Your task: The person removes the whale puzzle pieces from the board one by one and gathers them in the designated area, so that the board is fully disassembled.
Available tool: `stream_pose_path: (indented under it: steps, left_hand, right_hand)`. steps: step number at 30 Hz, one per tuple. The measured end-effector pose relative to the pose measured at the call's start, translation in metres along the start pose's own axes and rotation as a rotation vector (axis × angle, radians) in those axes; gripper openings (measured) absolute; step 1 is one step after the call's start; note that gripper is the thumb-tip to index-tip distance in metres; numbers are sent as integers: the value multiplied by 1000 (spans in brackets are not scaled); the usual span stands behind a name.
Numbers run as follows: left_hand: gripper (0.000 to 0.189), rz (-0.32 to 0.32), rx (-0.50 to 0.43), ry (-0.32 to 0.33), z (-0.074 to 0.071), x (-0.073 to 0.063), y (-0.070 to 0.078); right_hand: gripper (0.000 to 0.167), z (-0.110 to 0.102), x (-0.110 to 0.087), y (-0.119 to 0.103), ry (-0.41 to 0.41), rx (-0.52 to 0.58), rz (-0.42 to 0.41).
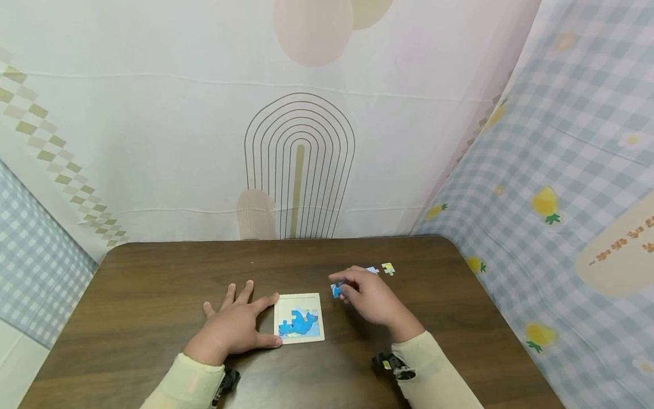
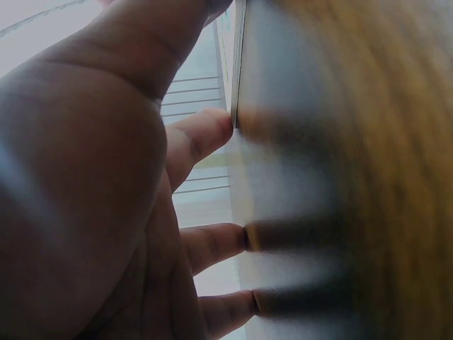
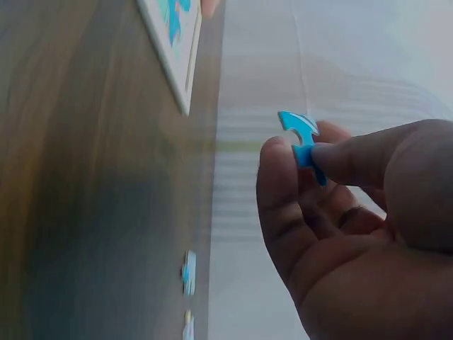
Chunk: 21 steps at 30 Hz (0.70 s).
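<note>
A square wooden puzzle tray (image 1: pixel 298 295) lies on the table, its lower part filled with joined pieces showing a blue animal. My left hand (image 1: pixel 236 328) is spread beside it, with index fingertip and thumb touching the tray's left edge. In the left wrist view the other fingertips (image 2: pixel 237 237) rest on the tabletop. My right hand (image 1: pixel 372 296), to the right of the tray, pinches a blue and white jigsaw piece (image 3: pixel 304 138) between thumb and index finger, above the table. The same jigsaw piece (image 1: pixel 335 290) shows partly behind the fingers in the head view.
Beyond the right hand lie a yellowish jigsaw piece (image 1: pixel 388 268) and a light blue jigsaw piece (image 1: pixel 373 270), partly hidden by that hand. The brown table (image 1: pixel 168 284) ends at a patterned cloth (image 1: pixel 179 142) at the back. A checked cloth (image 1: pixel 511 187) hangs at the right.
</note>
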<state>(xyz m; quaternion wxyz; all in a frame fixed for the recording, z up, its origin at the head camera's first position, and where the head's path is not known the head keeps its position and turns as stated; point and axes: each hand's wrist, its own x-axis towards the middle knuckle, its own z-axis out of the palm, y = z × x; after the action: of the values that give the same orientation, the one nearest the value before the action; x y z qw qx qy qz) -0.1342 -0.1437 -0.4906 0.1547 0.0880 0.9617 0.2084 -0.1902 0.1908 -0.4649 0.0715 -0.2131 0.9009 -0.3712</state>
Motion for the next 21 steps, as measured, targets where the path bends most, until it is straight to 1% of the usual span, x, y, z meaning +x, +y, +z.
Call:
stream_pose_path:
  steps: [4,6,9,15,21]
  left_hand:
    - [106,3,2,0,0,0,-1]
    - [107,5,4,0,1,0,0]
    - [107,5,6,-2,1,0,-1]
    - [107,6,7,-7,1,2,-2]
    - [107,4,9,-9,1,3,-2]
  right_hand:
    - [23,-9,0,15,50,76,131]
    - [19,-11,-1,23,73,98,178]
    - [16,-14,-2,34,95,103,229]
    - [16,-13,-3,47,94,91,283]
    - [13,-11,-3,51,102,21,338]
